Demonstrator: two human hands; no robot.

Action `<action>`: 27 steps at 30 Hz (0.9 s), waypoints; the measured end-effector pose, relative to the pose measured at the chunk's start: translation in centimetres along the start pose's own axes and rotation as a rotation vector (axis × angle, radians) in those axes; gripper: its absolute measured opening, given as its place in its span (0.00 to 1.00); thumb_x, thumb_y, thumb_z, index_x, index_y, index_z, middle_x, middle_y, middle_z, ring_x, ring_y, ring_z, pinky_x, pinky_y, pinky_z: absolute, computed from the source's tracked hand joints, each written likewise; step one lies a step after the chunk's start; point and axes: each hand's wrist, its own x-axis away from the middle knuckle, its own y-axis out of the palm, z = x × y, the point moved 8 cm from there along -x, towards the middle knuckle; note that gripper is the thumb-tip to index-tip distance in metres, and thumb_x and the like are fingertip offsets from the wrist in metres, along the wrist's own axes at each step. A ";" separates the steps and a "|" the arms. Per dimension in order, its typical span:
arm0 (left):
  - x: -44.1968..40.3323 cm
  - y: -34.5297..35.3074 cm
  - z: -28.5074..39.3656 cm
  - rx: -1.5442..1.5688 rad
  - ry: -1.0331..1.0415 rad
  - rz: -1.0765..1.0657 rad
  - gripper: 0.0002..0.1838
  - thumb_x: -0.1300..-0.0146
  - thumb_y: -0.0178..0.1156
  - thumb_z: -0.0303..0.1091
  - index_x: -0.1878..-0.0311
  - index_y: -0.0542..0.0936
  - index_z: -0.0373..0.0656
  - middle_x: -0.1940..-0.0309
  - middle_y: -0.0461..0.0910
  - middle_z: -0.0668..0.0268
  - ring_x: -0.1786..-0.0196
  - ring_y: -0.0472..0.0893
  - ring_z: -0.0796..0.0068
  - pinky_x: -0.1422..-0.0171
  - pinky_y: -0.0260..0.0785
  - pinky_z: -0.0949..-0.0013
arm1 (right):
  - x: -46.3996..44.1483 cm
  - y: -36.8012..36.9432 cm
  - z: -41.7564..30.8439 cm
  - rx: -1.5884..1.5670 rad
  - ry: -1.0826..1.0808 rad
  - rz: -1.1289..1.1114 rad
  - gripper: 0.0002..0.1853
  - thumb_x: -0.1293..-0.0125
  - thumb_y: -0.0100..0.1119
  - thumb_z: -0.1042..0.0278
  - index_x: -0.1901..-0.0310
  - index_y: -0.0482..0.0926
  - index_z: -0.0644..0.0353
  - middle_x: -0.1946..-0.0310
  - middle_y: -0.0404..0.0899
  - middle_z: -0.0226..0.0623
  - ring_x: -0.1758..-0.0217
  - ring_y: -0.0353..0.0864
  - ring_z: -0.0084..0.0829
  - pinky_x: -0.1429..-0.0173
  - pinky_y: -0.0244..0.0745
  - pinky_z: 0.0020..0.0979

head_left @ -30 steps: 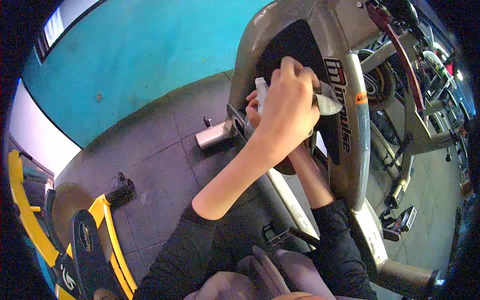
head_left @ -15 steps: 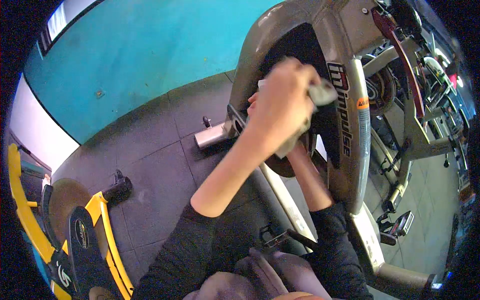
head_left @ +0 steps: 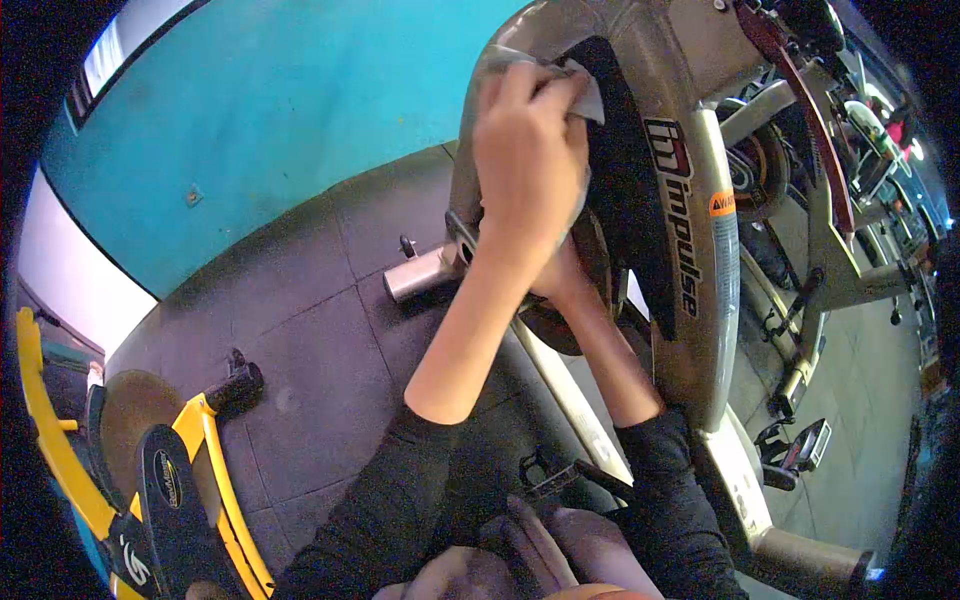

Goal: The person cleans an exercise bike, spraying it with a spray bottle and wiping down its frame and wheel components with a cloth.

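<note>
My left hand point(head_left: 530, 165) presses a crumpled light grey cloth point(head_left: 591, 103) against the upper curved frame of a brown-grey exercise bike point(head_left: 705, 330) marked "impulse". Its fingers are curled round the cloth, which also shows above the knuckles. Lower down, my right hand point(head_left: 563, 272) reaches behind the left one, beside the bike's dark flywheel point(head_left: 590, 300). Only its wrist and base can be seen; the fingers are hidden behind my left hand. The bike's black side panel point(head_left: 628, 170) lies just right of the cloth.
A yellow and black spin bike point(head_left: 165, 480) stands at the lower left. Behind the work is a teal wall point(head_left: 330, 110), above dark floor tiles point(head_left: 300, 290). More bikes point(head_left: 830, 200) line the right side. A pedal point(head_left: 555, 480) sits below my forearms.
My left hand and the cloth have moved up and left, from the black panel onto the curved frame edge. My right hand has shifted slightly left, and its fingers no longer show.
</note>
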 end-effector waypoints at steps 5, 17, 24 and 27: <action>0.4 0.8 2.2 0.058 0.002 -0.103 0.14 0.54 0.62 0.21 0.61 0.85 0.40 0.64 0.79 0.58 0.57 0.78 0.55 0.51 0.71 0.60 | 0.4 -0.2 -0.1 -0.047 0.116 -0.030 0.33 0.48 0.68 0.56 0.42 0.68 0.60 0.44 0.72 0.46 0.37 0.69 0.46 0.36 0.64 0.42; -0.6 -0.5 -2.1 0.027 -0.082 -0.016 0.09 0.49 0.66 0.28 0.63 0.84 0.39 0.67 0.80 0.55 0.64 0.81 0.54 0.58 0.73 0.62 | 0.0 0.1 -1.3 -0.074 0.079 -0.061 0.38 0.48 0.68 0.57 0.36 0.63 0.60 0.37 0.67 0.45 0.32 0.64 0.44 0.30 0.57 0.44; -0.6 0.2 -0.1 0.086 0.034 -0.128 0.12 0.53 0.63 0.23 0.61 0.81 0.41 0.61 0.77 0.55 0.60 0.80 0.52 0.55 0.73 0.60 | 0.0 -0.1 -2.4 -0.056 0.106 -0.126 0.40 0.47 0.69 0.57 0.34 0.62 0.59 0.35 0.66 0.41 0.31 0.63 0.39 0.29 0.57 0.42; -0.7 -0.2 1.0 0.105 0.071 -0.174 0.14 0.55 0.61 0.22 0.61 0.81 0.42 0.60 0.76 0.54 0.58 0.79 0.51 0.53 0.74 0.60 | 0.0 0.6 -1.5 -0.138 0.189 -0.172 0.40 0.47 0.69 0.56 0.34 0.62 0.58 0.35 0.66 0.41 0.31 0.63 0.39 0.29 0.57 0.41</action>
